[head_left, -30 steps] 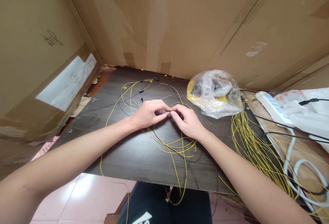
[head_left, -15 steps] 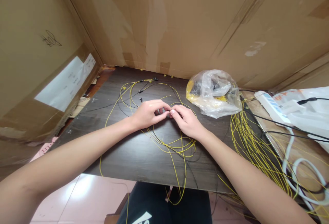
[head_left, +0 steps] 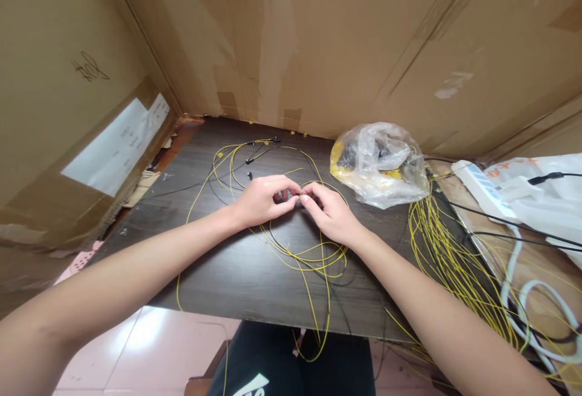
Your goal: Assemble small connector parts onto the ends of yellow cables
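My left hand (head_left: 268, 201) and my right hand (head_left: 328, 211) meet fingertip to fingertip above the table. Both are closed in a pinch on something tiny. A small yellowish bit shows between the fingertips, too small to name. Under and around them lies a loose coil of thin yellow wires (head_left: 313, 256), mixed with black ones. Some strands pass beneath my hands and are hidden there. Small black connectors (head_left: 249, 161) sit at wire ends beyond my left hand. A few yellow strands hang over the table's near edge toward my lap.
A crumpled clear plastic bag (head_left: 382, 168) with yellow and dark contents lies at the back right. A thick bundle of yellow wires (head_left: 448, 250) drapes along the table's right side. Beyond it are a white power strip (head_left: 482, 190) and cables. Cardboard walls (head_left: 291, 50) enclose the dark table (head_left: 218, 290).
My fingertips have shifted very slightly at the pinch, and a yellowish bit now shows where it looked dark before. The wires and bag lie as they did.
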The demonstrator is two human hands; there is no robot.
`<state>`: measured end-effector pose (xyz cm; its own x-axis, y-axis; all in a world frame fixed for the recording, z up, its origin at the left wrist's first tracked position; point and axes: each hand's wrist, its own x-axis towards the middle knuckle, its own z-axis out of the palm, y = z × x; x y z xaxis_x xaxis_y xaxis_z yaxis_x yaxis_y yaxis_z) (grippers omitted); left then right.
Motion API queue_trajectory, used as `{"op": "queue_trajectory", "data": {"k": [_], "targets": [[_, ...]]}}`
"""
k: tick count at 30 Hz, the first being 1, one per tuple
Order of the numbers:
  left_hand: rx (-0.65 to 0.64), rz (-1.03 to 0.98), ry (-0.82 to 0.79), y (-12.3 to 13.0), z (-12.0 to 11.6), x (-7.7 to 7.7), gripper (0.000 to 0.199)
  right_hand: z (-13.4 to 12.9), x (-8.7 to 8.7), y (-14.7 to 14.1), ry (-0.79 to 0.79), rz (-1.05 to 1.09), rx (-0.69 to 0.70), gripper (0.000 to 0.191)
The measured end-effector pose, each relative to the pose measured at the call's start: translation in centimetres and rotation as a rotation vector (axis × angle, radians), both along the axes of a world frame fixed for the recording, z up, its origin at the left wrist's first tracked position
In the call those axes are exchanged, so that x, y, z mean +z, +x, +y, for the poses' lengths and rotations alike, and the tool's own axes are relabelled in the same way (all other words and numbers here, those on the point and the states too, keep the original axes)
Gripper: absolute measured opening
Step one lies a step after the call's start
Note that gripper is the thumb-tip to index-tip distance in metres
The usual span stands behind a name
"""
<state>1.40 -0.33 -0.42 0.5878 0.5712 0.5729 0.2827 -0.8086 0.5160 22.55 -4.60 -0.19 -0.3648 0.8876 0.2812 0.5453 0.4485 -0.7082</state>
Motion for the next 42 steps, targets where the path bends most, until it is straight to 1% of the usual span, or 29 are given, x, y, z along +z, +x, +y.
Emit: {"op": "queue_trajectory", "data": {"k": [16,18,22,24,42], "targets": [[0.000,0.004,0.028,0.12,-0.19,0.02,0.011,0.17,0.00,0.03,0.059,-0.031,0.033,0.031],[0.009,0.003,0.013,0.15,-0.21,0.06,0.010,0.12,0.04,0.01,0.049,-0.024,0.026,0.028],[0.026,-0.001,-0.016,0.19,-0.21,0.12,0.010,-0.05,0.12,-0.07,0.016,0.014,0.012,0.016],[0.027,-0.003,-0.022,0.20,-0.19,0.10,0.011,-0.10,0.12,-0.10,0.008,0.018,0.004,0.014],[0.008,0.000,-0.004,0.06,-0.16,0.09,0.010,-0.04,0.06,-0.02,0.009,-0.003,0.017,0.017]]}}
